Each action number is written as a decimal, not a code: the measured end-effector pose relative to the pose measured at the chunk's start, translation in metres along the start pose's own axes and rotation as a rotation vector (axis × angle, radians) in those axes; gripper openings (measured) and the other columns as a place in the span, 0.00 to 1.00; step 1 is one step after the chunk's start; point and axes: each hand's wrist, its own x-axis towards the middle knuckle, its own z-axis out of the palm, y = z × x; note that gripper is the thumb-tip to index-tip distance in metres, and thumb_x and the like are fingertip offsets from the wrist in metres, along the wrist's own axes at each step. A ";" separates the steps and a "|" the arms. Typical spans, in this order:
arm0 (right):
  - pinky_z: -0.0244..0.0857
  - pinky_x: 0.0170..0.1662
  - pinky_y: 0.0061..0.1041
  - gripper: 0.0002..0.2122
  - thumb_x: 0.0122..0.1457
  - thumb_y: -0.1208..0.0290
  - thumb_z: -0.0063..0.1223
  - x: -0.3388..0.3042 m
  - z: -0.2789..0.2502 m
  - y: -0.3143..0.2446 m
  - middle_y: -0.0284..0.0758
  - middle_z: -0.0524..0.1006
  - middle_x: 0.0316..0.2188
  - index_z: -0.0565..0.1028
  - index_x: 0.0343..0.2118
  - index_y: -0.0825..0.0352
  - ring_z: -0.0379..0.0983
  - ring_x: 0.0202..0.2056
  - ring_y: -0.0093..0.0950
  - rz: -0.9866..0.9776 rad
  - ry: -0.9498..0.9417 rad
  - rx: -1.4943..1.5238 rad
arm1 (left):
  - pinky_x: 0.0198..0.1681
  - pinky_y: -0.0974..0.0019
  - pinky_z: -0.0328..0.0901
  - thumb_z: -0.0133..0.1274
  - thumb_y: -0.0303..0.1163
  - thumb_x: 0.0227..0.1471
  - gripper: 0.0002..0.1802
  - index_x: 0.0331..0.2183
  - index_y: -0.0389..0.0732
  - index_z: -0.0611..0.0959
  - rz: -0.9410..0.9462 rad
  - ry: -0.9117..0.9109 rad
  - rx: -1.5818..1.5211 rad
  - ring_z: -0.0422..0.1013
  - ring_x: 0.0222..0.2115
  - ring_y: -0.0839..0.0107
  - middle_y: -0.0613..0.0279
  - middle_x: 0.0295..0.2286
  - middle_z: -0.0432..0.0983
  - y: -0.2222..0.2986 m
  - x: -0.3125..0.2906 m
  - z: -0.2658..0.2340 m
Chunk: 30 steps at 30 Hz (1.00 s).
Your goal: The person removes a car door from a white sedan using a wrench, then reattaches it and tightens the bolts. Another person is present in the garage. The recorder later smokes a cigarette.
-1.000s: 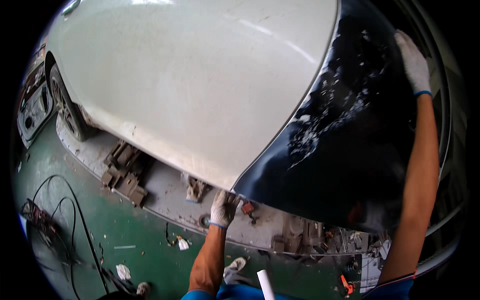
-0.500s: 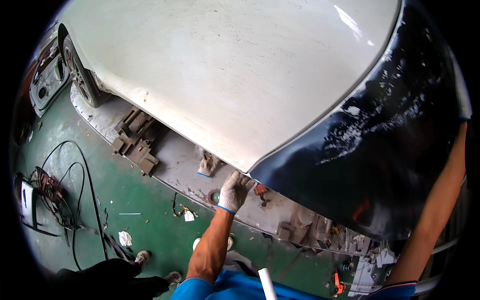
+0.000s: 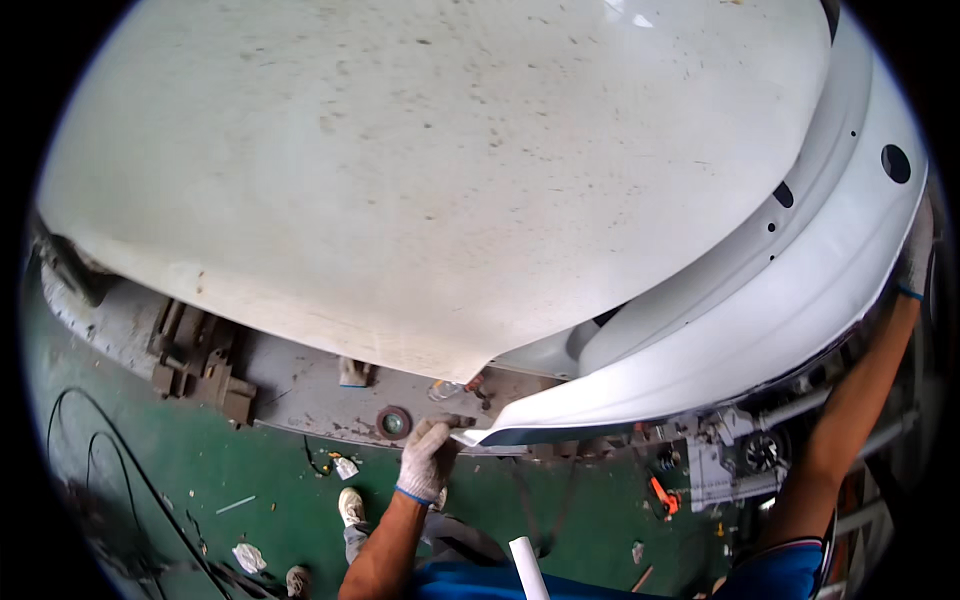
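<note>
A curved car body panel (image 3: 700, 360), white on its inner side and dark along its lower outer edge, stands swung out from the white car door (image 3: 450, 180). My left hand (image 3: 430, 455), in a knitted work glove, pinches the pointed lower corner of this panel. Far to the right, my gloved right hand (image 3: 918, 250) grips the panel's outer edge, its fingers partly lost against the dark rim. A gap opens between door and panel, showing the pale inner bodywork (image 3: 720, 265).
Below the door runs a grey metal platform (image 3: 300, 380) with a rusty clamp (image 3: 205, 365), a round tape-like roll (image 3: 393, 423) and a loose glove (image 3: 355, 372). An orange tool (image 3: 663, 495) lies on the green floor. A black cable (image 3: 120, 450) loops at left. Another person's shoe (image 3: 351, 506) shows below.
The panel has come away from the door edge and tilted outward, so its white inner side now shows. My left hand moved down and slightly left with its corner; my view shifted too.
</note>
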 end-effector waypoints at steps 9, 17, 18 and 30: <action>0.58 0.65 0.33 0.22 0.72 0.61 0.42 -0.050 -0.054 -0.025 0.51 0.72 0.58 0.71 0.59 0.75 0.68 0.59 0.42 0.243 0.024 -0.014 | 0.58 0.53 0.63 0.61 0.28 0.54 0.07 0.33 0.33 0.82 -0.241 -0.022 0.051 0.74 0.47 0.55 0.50 0.39 0.80 0.015 -0.038 -0.012; 0.59 0.64 0.31 0.22 0.71 0.61 0.43 -0.061 -0.098 -0.045 0.50 0.73 0.56 0.71 0.58 0.74 0.69 0.59 0.39 0.294 0.003 -0.101 | 0.54 0.58 0.64 0.60 0.28 0.56 0.08 0.29 0.33 0.83 -0.443 -0.369 0.381 0.74 0.44 0.61 0.54 0.35 0.80 0.018 -0.059 -0.028; 0.59 0.64 0.31 0.22 0.71 0.61 0.43 -0.062 -0.101 -0.046 0.50 0.73 0.56 0.71 0.58 0.74 0.69 0.58 0.39 0.298 0.006 -0.109 | 0.52 0.61 0.65 0.61 0.28 0.56 0.08 0.29 0.33 0.84 -0.484 -0.379 0.429 0.75 0.43 0.64 0.56 0.35 0.80 0.023 -0.062 -0.021; 0.59 0.63 0.29 0.21 0.71 0.61 0.44 -0.055 -0.116 -0.068 0.48 0.75 0.55 0.72 0.58 0.72 0.70 0.57 0.36 0.298 -0.003 -0.168 | 0.46 0.67 0.70 0.63 0.28 0.55 0.07 0.33 0.32 0.86 -0.640 -0.827 0.695 0.77 0.39 0.67 0.56 0.36 0.82 0.013 -0.071 -0.005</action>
